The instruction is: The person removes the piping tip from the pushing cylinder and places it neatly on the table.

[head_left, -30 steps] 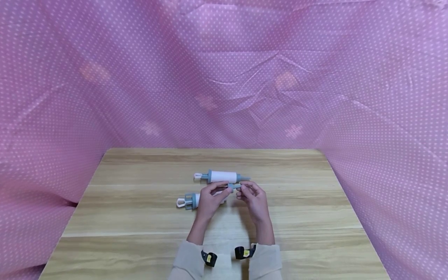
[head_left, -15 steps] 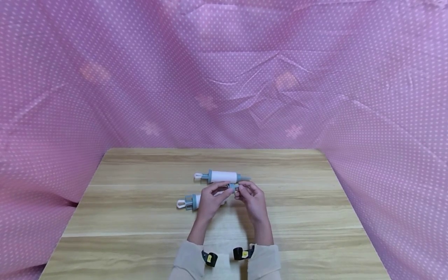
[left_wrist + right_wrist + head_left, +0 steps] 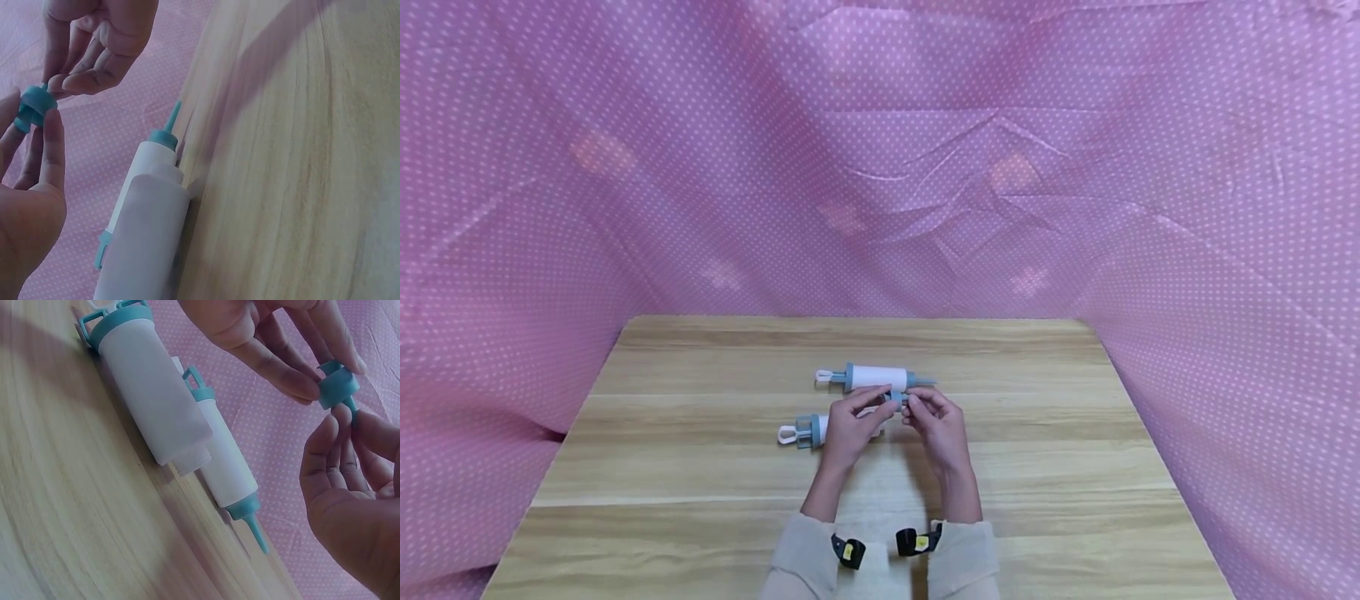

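Observation:
A small teal nozzle cap [image 3: 39, 99] is held between both hands, above the table and off the bottles. My left hand [image 3: 850, 427] pinches its wide collar between thumb and fingers. My right hand [image 3: 943, 429] pinches the thin spout [image 3: 352, 407] of the same cap. Below the left hand lies a white squeeze bottle [image 3: 153, 394] with a teal frame and white loop at one end and a bare threaded neck [image 3: 190, 459] at the other. In the head view, the left hand covers part of this bottle.
Farther back lies a second white bottle [image 3: 878, 378], with a teal nozzle [image 3: 253, 525] on its end. The wooden table [image 3: 1060, 467] is bordered by a pink dotted cloth [image 3: 880, 208]. A black wrist camera [image 3: 850, 552] sits on each cuff.
My right hand has shifted slightly left, closer to the left hand, and less of the spout shows between them. The left hand and both bottles stay about where they were.

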`<move>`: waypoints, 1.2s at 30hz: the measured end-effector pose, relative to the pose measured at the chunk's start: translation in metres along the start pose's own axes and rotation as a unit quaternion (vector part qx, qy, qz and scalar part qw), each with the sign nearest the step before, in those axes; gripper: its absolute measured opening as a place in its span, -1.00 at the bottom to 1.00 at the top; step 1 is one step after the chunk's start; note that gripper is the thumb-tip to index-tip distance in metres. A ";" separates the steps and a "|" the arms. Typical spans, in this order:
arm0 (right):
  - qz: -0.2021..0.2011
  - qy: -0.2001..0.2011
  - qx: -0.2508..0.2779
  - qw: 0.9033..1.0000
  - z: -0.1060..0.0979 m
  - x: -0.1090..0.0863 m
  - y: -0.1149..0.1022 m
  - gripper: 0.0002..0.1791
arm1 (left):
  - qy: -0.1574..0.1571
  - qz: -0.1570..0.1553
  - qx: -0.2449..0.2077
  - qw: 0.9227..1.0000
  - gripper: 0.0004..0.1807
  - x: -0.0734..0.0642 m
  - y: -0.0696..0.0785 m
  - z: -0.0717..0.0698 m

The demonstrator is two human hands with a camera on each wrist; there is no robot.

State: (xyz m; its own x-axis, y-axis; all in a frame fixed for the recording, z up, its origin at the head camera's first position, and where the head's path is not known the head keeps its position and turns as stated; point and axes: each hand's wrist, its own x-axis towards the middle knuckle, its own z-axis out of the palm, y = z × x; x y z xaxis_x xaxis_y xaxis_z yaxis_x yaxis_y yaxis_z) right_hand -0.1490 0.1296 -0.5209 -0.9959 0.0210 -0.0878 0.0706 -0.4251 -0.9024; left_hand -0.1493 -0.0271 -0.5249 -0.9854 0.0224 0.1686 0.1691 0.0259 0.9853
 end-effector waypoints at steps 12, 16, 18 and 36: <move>-0.019 0.013 -0.048 0.999 0.005 -0.002 -0.002 -0.79 | 0.018 0.001 -0.005 1.000 -0.60 0.000 0.000 0.002; -0.026 0.012 -0.060 0.998 0.007 -0.002 -0.001 -0.74 | 0.026 0.007 -0.006 1.000 -0.60 0.000 -0.002 0.003; -0.026 0.007 -0.062 0.998 0.007 -0.002 -0.001 -0.73 | 0.029 0.015 -0.006 0.999 -0.61 -0.001 -0.004 0.002; -0.008 -0.033 -0.073 0.997 0.006 -0.004 -0.002 -0.67 | 0.045 0.023 -0.003 0.999 -0.68 -0.001 -0.005 0.003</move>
State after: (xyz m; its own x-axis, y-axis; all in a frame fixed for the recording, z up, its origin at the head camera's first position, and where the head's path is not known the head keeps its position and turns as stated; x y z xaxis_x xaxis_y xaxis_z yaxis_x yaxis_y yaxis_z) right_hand -0.1451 0.1249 -0.5156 -0.9982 -0.0341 -0.0492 0.0570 -0.2886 -0.9558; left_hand -0.1494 -0.0239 -0.5297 -0.9741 -0.0658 0.2162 0.2153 0.0212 0.9763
